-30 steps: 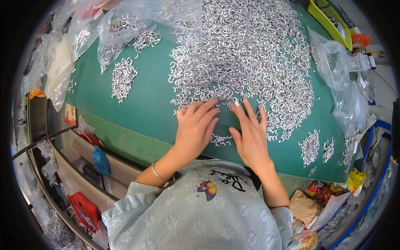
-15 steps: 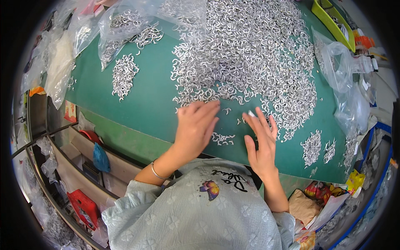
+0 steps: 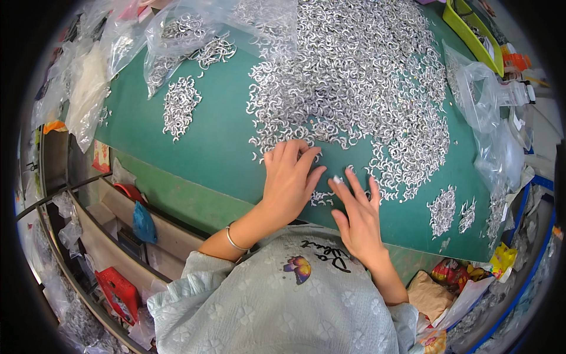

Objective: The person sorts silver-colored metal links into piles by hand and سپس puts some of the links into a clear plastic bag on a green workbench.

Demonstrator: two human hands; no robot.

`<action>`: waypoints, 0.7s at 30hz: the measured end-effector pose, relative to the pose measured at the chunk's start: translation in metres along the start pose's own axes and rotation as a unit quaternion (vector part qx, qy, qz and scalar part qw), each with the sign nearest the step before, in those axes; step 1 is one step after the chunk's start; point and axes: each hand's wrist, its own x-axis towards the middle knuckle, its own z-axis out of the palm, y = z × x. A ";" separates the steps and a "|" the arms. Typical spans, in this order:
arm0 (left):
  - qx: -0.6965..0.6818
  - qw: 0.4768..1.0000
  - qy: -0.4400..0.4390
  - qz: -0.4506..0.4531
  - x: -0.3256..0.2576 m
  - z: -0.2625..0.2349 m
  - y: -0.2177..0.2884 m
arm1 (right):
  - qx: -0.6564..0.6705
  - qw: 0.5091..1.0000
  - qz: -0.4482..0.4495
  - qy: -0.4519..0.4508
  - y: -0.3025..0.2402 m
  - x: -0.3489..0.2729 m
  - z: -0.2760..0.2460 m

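A wide heap of small silvery crescent-shaped pieces [image 3: 365,65] covers much of the green table. At the heap's near edge my left hand [image 3: 287,180] rests with bent fingers touching the pieces, its thumb held apart; its fingertips are partly hidden. To the right, my right hand [image 3: 359,221] lies low over the table with its fingers spread, and nothing shows in its grasp. Between the two hands a few loose crescent pieces [image 3: 320,198] lie near the table's front edge, partly covered by my left hand.
Smaller piles of pieces lie apart at left [image 3: 181,107] and right [image 3: 441,211]. Clear plastic bags [image 3: 480,100] border the heap. A yellow-green tray [image 3: 474,35] stands at the far right. Below the table's left edge are compartments with a red basket [image 3: 118,294] and a blue bag [image 3: 143,223].
My left hand has shifted slightly right, its fingers more bent. My right hand has moved left and nearer to me. The loose pieces that lay between my fingertips no longer show.
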 end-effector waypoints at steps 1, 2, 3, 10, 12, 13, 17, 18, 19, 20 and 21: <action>0.006 1.000 0.001 0.002 0.001 0.001 -0.001 | 0.015 1.000 0.000 0.015 0.001 -0.002 -0.001; 0.013 1.000 0.002 0.004 0.003 0.002 -0.002 | 0.030 0.999 0.001 0.030 0.003 -0.003 -0.002; 0.017 1.000 0.001 0.006 0.003 0.003 -0.003 | 0.045 0.998 0.003 0.045 0.005 -0.006 -0.003; -0.003 1.000 0.005 0.015 0.001 0.007 -0.006 | -0.006 1.000 -0.009 0.000 0.003 -0.010 -0.008; -0.010 1.000 0.008 0.025 0.002 0.006 -0.005 | 0.015 0.998 0.001 0.060 0.009 -0.001 -0.008; -0.018 0.999 -0.006 0.038 0.001 0.004 -0.003 | 0.025 0.996 0.006 0.090 0.013 0.005 -0.007; -0.039 0.995 -0.058 0.072 -0.009 -0.005 0.000 | -0.030 0.998 -0.001 0.046 0.012 0.022 -0.001; -0.042 0.994 -0.070 0.075 -0.012 -0.006 0.000 | -0.040 0.999 -0.012 0.026 0.011 0.017 0.000; -0.051 0.993 -0.078 0.072 -0.015 -0.008 -0.001 | -0.026 0.999 -0.012 0.028 0.011 0.016 0.000; -0.061 0.992 -0.086 0.069 -0.016 -0.010 -0.003 | -0.012 0.999 -0.013 0.030 0.012 0.015 -0.002; -0.071 0.991 -0.094 0.066 -0.019 -0.011 -0.003 | 0.001 0.999 -0.012 0.031 0.012 0.014 -0.003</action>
